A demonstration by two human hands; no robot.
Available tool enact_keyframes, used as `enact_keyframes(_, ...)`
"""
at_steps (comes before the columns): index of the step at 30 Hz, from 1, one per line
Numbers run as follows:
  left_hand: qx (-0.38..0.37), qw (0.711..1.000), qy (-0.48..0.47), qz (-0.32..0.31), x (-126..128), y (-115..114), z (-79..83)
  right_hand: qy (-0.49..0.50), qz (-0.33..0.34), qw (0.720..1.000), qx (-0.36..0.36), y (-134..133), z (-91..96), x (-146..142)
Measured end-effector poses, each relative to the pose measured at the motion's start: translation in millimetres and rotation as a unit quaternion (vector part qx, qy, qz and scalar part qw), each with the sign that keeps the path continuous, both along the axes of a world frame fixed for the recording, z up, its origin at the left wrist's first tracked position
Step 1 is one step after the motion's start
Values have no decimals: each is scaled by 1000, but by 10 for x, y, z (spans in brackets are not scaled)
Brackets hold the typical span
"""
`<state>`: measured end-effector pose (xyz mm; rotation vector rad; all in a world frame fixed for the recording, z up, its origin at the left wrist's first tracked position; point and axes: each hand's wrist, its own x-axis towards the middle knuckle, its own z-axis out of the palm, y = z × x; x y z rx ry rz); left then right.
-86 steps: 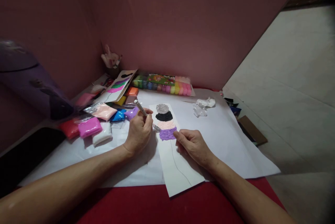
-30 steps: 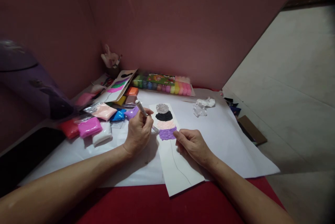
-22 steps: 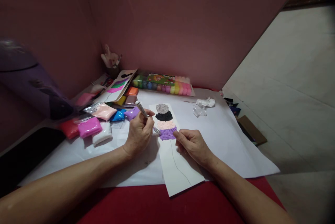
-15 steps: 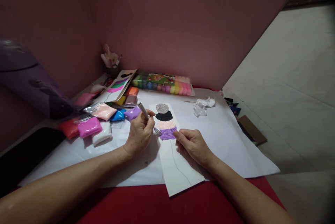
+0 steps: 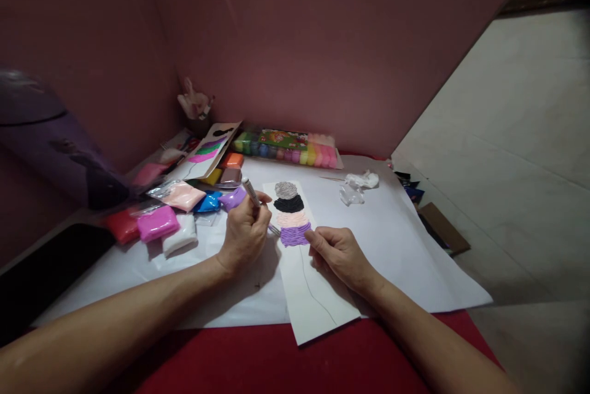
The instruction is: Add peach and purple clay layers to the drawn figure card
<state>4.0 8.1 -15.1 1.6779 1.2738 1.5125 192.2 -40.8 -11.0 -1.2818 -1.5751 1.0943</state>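
In my left hand [image 5: 246, 231] is a fork [image 5: 249, 189] with a pale patterned handle, held like a pen. Its tines meet the left edge of a purple clay band [image 5: 295, 235]. My right hand [image 5: 341, 252] is closed at the right edge of a long white card [image 5: 306, 295], thumb against the purple band's right end; its curled fingers are partly hidden. Above the purple lie grooved bands of peach clay [image 5: 292, 219], black clay [image 5: 289, 204] and grey clay [image 5: 286, 190]. A thin curved line runs down the bare part of the card.
Packets of coloured clay, among them a pink packet [image 5: 158, 224], lie left. Behind stand a clay set [image 5: 286, 148] and a second decorated card [image 5: 203, 154]. Crumpled clear plastic [image 5: 353, 193] and white clay [image 5: 366, 179] sit right. White paper [image 5: 405, 259] covers the red table edge [image 5: 258, 360].
The fork's tines have shifted slightly left and tilted at the purple band's left edge. My right hand and the card stay in place.
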Motion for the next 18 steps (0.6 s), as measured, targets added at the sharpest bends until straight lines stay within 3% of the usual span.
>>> enact_keyframes(18, -18, 999, 5, -35, 14, 24, -14, -4, 3, 1000, 9, -1, -8, 6)
